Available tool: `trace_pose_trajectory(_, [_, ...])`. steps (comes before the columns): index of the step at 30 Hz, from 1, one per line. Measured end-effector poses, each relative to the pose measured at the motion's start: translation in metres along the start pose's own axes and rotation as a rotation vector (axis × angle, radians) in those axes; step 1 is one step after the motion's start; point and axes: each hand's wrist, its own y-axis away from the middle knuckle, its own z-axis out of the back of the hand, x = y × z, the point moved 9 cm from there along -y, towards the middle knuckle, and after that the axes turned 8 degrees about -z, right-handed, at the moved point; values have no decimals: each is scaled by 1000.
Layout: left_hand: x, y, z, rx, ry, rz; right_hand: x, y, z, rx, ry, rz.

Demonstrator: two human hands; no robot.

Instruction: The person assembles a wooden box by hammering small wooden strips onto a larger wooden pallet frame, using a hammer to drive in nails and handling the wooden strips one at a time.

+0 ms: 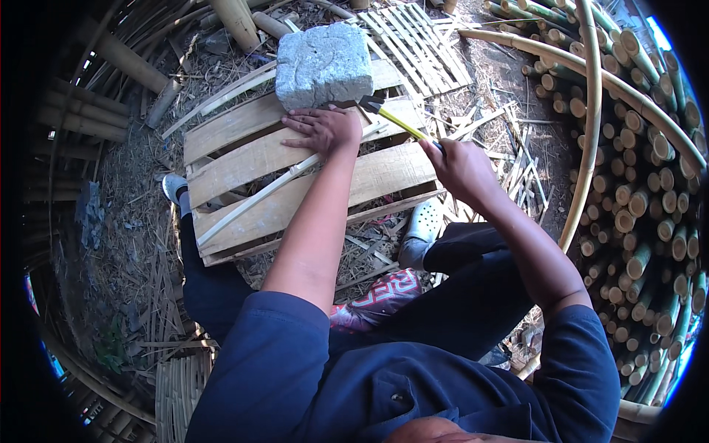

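My left hand [323,129] lies palm down with its fingers spread on the slatted wooden pallet [281,159], close against the near side of a rough grey concrete block [323,65]. Beneath its wrist runs a long pale bamboo strip [258,198], slanting across the slats. My right hand [461,171] is closed round the yellow handle of a hammer-like tool [400,121]. The tool's dark head is just right of my left hand, by the block's near right corner. Whether that head touches the strip I cannot tell.
Stacked bamboo poles [628,199] fill the right side, with a long curved pole [591,111] in front. A slatted bamboo panel [417,48] lies beyond the pallet. Split scraps [528,170] litter the ground. My shoe [425,221] is near the pallet's right corner.
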Motion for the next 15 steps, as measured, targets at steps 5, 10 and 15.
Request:
trace_pose_trajectory(5, [0,4,-2,-17,-15,15,-20,0,-26,150,55,-126])
trace_pose_trajectory(10, [1,3,-1,28,-31,12,-2,7,-6,54,-69,-83])
trace_pose_trajectory(15, [1,2,1,-24,-16,5,-15,-2,-15,120,4,-131])
